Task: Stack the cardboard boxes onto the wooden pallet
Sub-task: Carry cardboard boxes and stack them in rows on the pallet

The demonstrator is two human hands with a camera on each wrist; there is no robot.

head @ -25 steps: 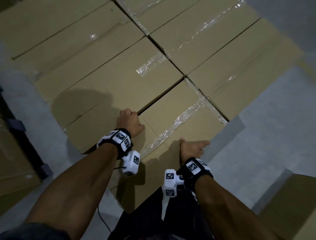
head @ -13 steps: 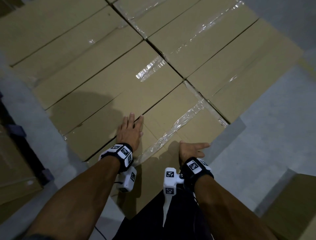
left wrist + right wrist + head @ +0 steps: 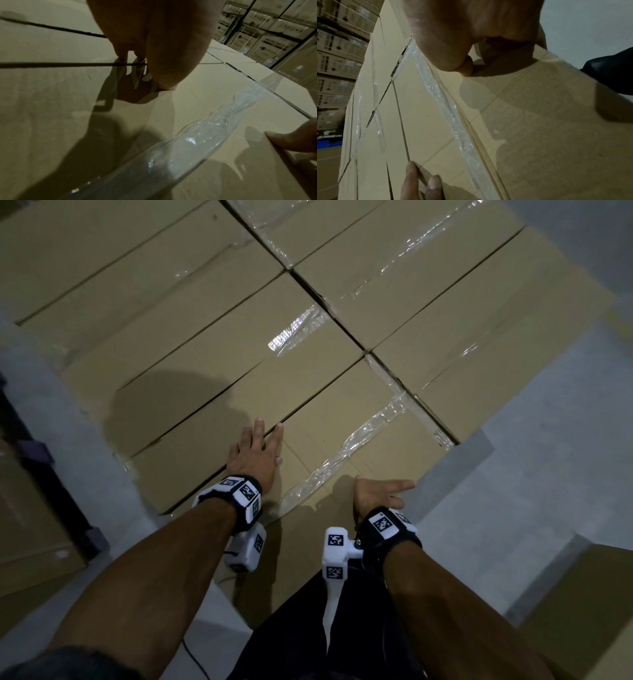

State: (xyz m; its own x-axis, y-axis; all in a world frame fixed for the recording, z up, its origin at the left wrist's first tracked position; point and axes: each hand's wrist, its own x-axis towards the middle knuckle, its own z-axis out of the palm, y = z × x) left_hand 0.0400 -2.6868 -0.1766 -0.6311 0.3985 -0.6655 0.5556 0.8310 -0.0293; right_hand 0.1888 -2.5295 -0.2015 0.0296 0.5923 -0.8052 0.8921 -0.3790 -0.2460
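Left hand (image 3: 255, 455) flat, fingers straight, on near cardboard box (image 3: 370, 436); right hand (image 3: 375, 494) clasps its near-right edge.

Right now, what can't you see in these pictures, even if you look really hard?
- The wooden pallet: no view shows it; the cardboard boxes cover everything beneath them.
- The right hand: in the head view, its fingers fold over the box's edge, out of sight.
- The printed cartons: left wrist view, most lettering too small and blurred.
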